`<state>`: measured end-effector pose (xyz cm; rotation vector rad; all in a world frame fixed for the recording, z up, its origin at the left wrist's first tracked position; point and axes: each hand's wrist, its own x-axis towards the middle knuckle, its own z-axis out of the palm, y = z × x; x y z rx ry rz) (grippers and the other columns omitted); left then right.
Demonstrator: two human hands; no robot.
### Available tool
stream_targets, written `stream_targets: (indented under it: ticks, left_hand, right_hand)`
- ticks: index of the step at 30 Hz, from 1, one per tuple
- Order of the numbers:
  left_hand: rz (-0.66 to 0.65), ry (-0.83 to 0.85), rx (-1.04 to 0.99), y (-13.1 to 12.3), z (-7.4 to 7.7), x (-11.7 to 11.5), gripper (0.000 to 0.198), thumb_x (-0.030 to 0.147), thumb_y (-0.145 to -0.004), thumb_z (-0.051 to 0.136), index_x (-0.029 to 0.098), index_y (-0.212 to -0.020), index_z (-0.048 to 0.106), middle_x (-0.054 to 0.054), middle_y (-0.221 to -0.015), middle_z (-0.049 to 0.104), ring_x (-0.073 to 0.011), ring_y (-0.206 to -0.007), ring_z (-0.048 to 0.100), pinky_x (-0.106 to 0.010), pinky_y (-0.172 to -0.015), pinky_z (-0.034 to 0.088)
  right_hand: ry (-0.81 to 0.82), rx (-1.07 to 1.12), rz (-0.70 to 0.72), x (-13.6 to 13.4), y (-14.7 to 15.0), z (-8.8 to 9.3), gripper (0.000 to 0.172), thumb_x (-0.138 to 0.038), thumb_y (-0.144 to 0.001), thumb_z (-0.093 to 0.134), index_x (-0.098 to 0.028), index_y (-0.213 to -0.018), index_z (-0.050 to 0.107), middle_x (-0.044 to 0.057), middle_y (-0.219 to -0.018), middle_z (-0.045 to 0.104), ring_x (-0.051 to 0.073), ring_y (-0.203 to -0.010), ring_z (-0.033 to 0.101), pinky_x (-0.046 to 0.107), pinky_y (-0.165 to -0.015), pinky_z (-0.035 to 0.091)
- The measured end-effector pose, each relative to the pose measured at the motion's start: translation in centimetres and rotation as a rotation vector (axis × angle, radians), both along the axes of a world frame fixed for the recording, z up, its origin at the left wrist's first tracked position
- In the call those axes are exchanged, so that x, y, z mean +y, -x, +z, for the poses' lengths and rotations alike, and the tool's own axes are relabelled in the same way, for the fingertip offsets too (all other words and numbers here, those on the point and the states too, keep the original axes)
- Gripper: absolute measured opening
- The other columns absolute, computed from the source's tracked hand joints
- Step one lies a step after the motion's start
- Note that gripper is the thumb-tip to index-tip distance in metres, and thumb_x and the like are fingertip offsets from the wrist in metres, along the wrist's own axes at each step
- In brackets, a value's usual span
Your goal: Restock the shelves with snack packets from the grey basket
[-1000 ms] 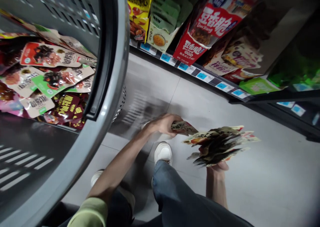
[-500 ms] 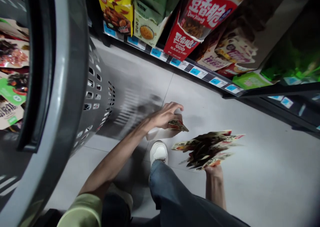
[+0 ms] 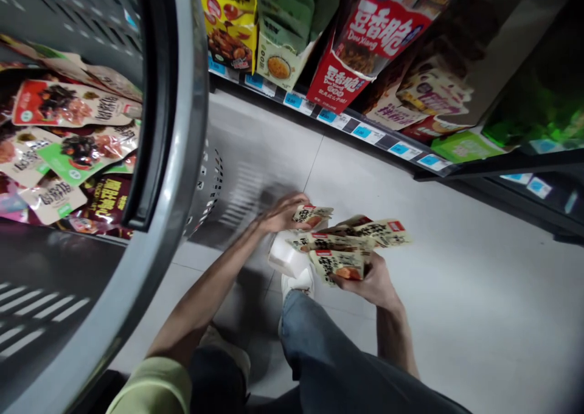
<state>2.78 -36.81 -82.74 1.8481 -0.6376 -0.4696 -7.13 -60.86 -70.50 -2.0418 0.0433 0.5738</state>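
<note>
My right hand (image 3: 376, 286) grips a fanned bunch of cream-coloured snack packets (image 3: 342, 265), each with a red label and dark lettering. Above the white shoe is a small white box (image 3: 288, 255), tilted and showing a pale side. My left hand (image 3: 285, 212) is at the box's upper edge, its fingers behind and thumb in front of a single snack packet (image 3: 314, 215) of the same kind. That packet almost touches the bunch. Part of the box is hidden behind the packets.
A large grey basket (image 3: 182, 98) stands at left, holding many colourful snack packets (image 3: 98, 152). Shelves with a price-tag strip (image 3: 331, 117) run across the top. On them sit a yellow bag (image 3: 232, 28), a red display box (image 3: 337, 81) and a green box (image 3: 465, 146).
The bunch in my right hand has moved left and turned, now beside the box. My left hand has shifted slightly left. The view has swung left, showing more of the basket.
</note>
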Motion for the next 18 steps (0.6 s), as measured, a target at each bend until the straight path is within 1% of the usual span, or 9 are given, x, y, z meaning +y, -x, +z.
stream_targets:
  ticks: [3,5,6,8,11,13,15,17,18]
  left_hand:
    - [0.104,-0.061,0.053,0.9,-0.5,1.4,0.057,0.043,-0.075,0.076,0.02,-0.123,0.058,-0.009,-0.119,0.063,-0.0256,-0.11,0.059,-0.034,-0.099,0.046]
    - [0.135,-0.044,0.075,1.2,-0.9,1.9,0.069,0.036,-0.074,0.076,0.019,-0.136,0.049,-0.009,-0.12,0.063,-0.0244,-0.108,0.06,-0.033,-0.099,0.046]
    - [0.136,-0.025,0.072,1.3,-1.0,2.1,0.072,0.031,-0.075,0.074,0.018,-0.14,0.046,-0.009,-0.12,0.063,-0.0236,-0.108,0.061,-0.033,-0.099,0.046]
    - [0.129,0.009,0.053,1.4,-1.2,2.3,0.067,0.026,-0.077,0.069,0.018,-0.14,0.048,-0.009,-0.117,0.064,-0.023,-0.108,0.06,-0.033,-0.1,0.045]
    - [0.168,0.078,0.102,1.8,-1.4,2.6,0.054,0.029,-0.076,0.07,0.018,-0.128,0.059,-0.01,-0.116,0.066,-0.0244,-0.108,0.061,-0.035,-0.099,0.046]
    - [0.213,0.18,0.222,2.5,-1.5,2.9,0.052,0.034,-0.076,0.071,0.017,-0.124,0.061,-0.011,-0.119,0.066,-0.0253,-0.11,0.062,-0.036,-0.098,0.048]
    - [0.273,0.282,0.361,3.7,-1.4,3.2,0.053,0.038,-0.079,0.067,0.018,-0.127,0.06,-0.011,-0.126,0.066,-0.0257,-0.115,0.062,-0.036,-0.099,0.048]
    - [0.354,0.352,0.463,5.3,-1.1,3.2,0.053,0.041,-0.083,0.062,0.019,-0.131,0.057,-0.01,-0.131,0.065,-0.0262,-0.12,0.061,-0.038,-0.101,0.048]
    - [0.405,0.372,0.493,6.2,-0.9,3.2,0.053,0.043,-0.085,0.06,0.02,-0.132,0.056,-0.009,-0.134,0.063,-0.0265,-0.122,0.059,-0.039,-0.102,0.048]
  right_hand:
    - [0.118,-0.049,0.161,2.1,-0.9,-0.2,0.035,-0.029,-0.067,0.077,-0.018,-0.1,0.072,0.007,-0.096,0.078,0.026,-0.081,0.073,0.035,-0.072,0.062]
    - [0.194,-0.121,0.27,3.6,-1.3,-0.7,0.033,-0.029,-0.068,0.075,-0.02,-0.1,0.072,0.008,-0.098,0.077,0.027,-0.086,0.073,0.037,-0.077,0.06]
    - [0.217,-0.154,0.31,4.3,-1.4,-0.9,0.034,-0.03,-0.069,0.074,-0.02,-0.101,0.072,0.008,-0.1,0.077,0.028,-0.089,0.073,0.038,-0.08,0.06]
    - [0.265,-0.206,0.353,5.6,-1.4,-1.5,0.037,-0.031,-0.071,0.071,-0.02,-0.106,0.071,0.009,-0.104,0.076,0.029,-0.094,0.072,0.04,-0.085,0.058]
    - [0.382,-0.243,0.372,6.8,-1.0,-2.0,0.045,-0.034,-0.072,0.07,-0.019,-0.115,0.069,0.012,-0.105,0.075,0.031,-0.095,0.072,0.041,-0.084,0.058]
    - [0.484,-0.236,0.403,7.2,-0.9,-2.0,0.047,-0.035,-0.074,0.069,-0.019,-0.117,0.068,0.014,-0.105,0.074,0.032,-0.092,0.072,0.04,-0.08,0.058]
    - [0.559,-0.208,0.438,7.2,-1.0,-1.8,0.047,-0.034,-0.075,0.068,-0.02,-0.119,0.067,0.014,-0.108,0.073,0.031,-0.089,0.072,0.039,-0.075,0.057]
    - [0.583,-0.172,0.457,7.2,-1.4,-1.6,0.045,-0.033,-0.075,0.068,-0.021,-0.118,0.067,0.013,-0.11,0.073,0.029,-0.088,0.072,0.036,-0.073,0.056]
    - [0.568,-0.157,0.46,7.1,-1.7,-1.6,0.044,-0.032,-0.074,0.069,-0.022,-0.117,0.067,0.011,-0.109,0.073,0.028,-0.088,0.071,0.035,-0.074,0.055]
